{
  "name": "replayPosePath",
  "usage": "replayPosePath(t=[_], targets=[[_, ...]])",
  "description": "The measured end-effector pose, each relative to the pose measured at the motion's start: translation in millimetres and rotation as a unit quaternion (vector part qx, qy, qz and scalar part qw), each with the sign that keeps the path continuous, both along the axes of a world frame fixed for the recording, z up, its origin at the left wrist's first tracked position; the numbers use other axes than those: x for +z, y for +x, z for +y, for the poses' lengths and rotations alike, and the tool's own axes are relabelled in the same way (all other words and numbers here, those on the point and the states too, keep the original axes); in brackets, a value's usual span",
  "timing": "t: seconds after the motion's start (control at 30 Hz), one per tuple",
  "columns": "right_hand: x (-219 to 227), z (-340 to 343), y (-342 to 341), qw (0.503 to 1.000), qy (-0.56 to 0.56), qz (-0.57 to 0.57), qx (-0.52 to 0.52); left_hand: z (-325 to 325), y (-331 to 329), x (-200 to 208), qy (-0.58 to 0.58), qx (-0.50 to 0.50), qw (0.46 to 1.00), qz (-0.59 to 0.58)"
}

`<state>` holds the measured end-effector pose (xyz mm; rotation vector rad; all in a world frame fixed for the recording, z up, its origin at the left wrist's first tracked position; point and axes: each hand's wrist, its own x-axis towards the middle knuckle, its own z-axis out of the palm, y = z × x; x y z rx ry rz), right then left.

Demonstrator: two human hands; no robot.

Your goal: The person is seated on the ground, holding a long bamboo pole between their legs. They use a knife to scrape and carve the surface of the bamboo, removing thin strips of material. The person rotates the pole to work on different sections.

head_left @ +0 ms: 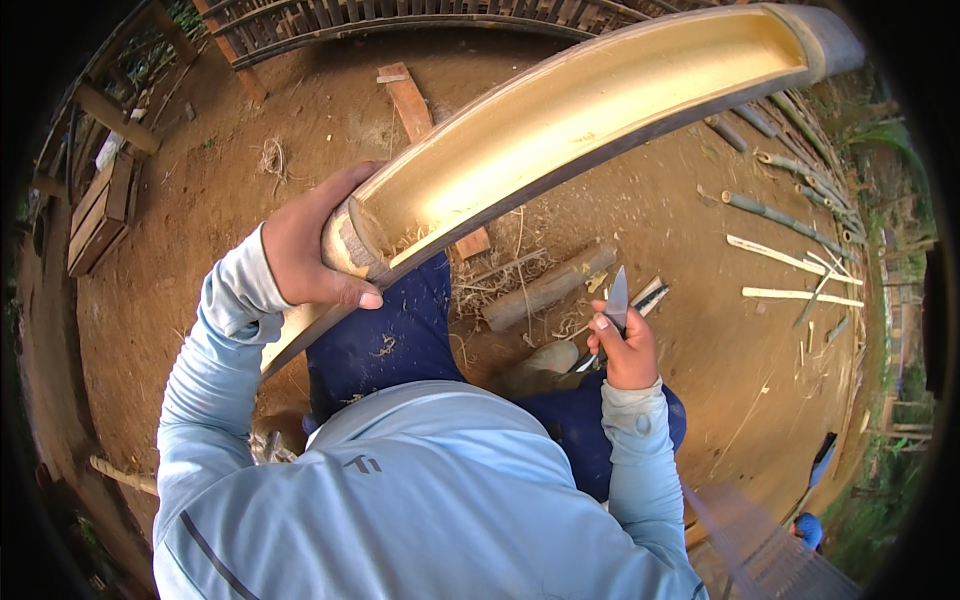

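A long bamboo pole with one side cut open (560, 125) slants from my lap up to the far right, its pale hollow facing up. My left hand (305, 240) is closed around its near end, beside a node wall (352, 240), with the thumb on the rim. Some shavings lie in the hollow near that wall. In my right hand (630, 352) is a knife (618, 298), its blade pointing up and away, apart from the bamboo. The fingers wrap its dark handle, which is partly hidden.
Between my knees and the bamboo, a short log (550, 288) lies among fibre shavings (490, 290). Several bamboo poles (785, 220) and pale split strips (800, 294) are on the dirt at right. A wooden crate (103, 215) stands at left, a slatted fence (400, 22) at the back.
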<state>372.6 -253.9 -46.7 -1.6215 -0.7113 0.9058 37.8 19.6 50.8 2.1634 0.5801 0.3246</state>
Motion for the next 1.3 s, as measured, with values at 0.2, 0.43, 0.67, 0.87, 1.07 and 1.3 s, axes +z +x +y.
replayPosePath(t=[0.2,0.43,0.67,0.87,1.07,1.3], targets=[[-10,0,3,0.999,0.029,0.032,0.002,0,-3,-17,0.018,0.010,0.996,-0.091],[6,5,-9,0.997,0.038,0.057,-0.036,-11,-18,-26,0.106,0.068,0.989,-0.081],[53,17,-13,0.996,0.081,-0.028,-0.036,-23,-22,-29,0.151,0.088,0.983,-0.056],[149,54,-15,0.976,0.108,-0.189,-0.030,-28,-14,-30,0.135,0.126,0.981,-0.062],[213,95,13,0.930,-0.001,-0.366,-0.032,-39,-12,-31,0.147,0.156,0.976,-0.042],[246,118,40,0.877,-0.064,-0.472,-0.061,-48,-12,-30,0.206,0.173,0.962,-0.053]])
